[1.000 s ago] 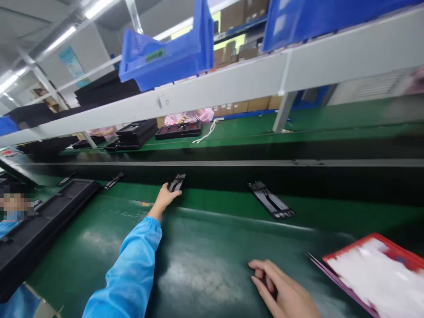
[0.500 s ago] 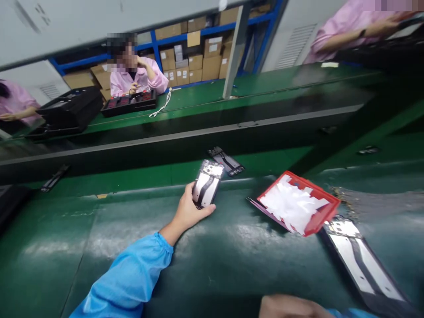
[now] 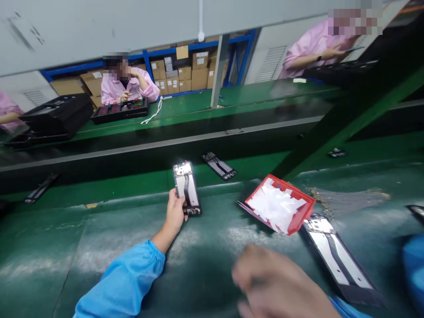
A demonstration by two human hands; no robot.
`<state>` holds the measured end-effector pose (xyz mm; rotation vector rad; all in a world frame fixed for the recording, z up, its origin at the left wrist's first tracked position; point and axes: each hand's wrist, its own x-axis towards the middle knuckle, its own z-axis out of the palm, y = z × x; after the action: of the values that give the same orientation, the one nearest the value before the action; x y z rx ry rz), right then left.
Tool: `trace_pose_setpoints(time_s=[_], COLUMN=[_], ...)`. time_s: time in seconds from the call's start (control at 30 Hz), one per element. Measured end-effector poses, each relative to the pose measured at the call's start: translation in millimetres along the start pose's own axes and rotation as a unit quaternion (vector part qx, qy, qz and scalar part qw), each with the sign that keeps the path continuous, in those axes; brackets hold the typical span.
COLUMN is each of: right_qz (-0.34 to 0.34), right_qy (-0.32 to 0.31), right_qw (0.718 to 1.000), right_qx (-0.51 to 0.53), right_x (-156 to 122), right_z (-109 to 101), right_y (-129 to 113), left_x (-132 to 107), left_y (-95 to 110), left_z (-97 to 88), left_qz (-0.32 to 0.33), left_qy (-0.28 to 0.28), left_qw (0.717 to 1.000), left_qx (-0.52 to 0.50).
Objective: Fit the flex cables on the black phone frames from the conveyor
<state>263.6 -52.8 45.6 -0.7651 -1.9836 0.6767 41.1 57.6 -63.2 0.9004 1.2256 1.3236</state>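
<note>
My left hand (image 3: 174,214) holds an opened phone (image 3: 187,187), its inner side with pale plates and a dark ribbon strip facing me. Thumb and fingers grip its lower left edge, above the near edge of the green table. At the bottom centre is my right hand (image 3: 276,280), smeared by motion, so its fingers do not show clearly. A red tray (image 3: 300,217) of white scraps (image 3: 276,203) lies beyond it, tilted. To its right, a second opened phone (image 3: 339,258) rests at a slant on the table.
Another opened phone (image 3: 219,166) lies on the green strip behind, with a dark one (image 3: 41,188) far left. Thin grey strands (image 3: 354,201) spread right of the tray. A green beam (image 3: 334,115) crosses the right. Workers in pink sit opposite, beside black trays (image 3: 121,111).
My left hand has shifted left with the phone, which now stands more upright with its lower end exposed. My right hand has come further up into view. The camera view has turned slightly.
</note>
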Motion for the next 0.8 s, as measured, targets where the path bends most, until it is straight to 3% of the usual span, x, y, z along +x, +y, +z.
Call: trace_pose_setpoints(time_s=[0.13, 0.23, 0.33, 0.43, 0.5, 0.6, 0.7, 0.8], right_qz=[0.086, 0.098, 0.127, 0.175, 0.169, 0.099, 0.046, 0.061], right_qy=[0.085, 0.051, 0.065, 0.071, 0.054, 0.018, 0.001, 0.008], right_qw=[0.99, 0.991, 0.99, 0.981, 0.983, 0.995, 0.998, 0.993], right_qx=[-0.079, -0.072, -0.019, 0.048, 0.056, 0.006, -0.05, -0.098], right_x=[17, 8, -3, -5, -3, -1, -3, -5], right_z=[18, 34, 40, 40, 40, 43, 49, 51], right_y=[62, 97, 106, 103, 103, 106, 110, 112], left_x=[-21, -37, -45, -45, -42, -38, -34, -33], left_y=[-7, -7, -2, 1, -1, -7, -12, -11], left_z=[10.0, 13.1, 10.8, 7.9, 6.6, 4.9, 3.7, 3.1], left_qz=[-0.003, 0.071, 0.172, 0.215, 0.197, 0.146, 0.109, 0.068], left_qy=[-0.088, -0.14, -0.193, -0.25, -0.224, -0.177, -0.185, -0.196], left_qw=[0.996, 0.982, 0.934, 0.897, 0.905, 0.93, 0.951, 0.962], left_qx=[0.014, 0.104, 0.246, 0.294, 0.303, 0.288, 0.222, 0.176])
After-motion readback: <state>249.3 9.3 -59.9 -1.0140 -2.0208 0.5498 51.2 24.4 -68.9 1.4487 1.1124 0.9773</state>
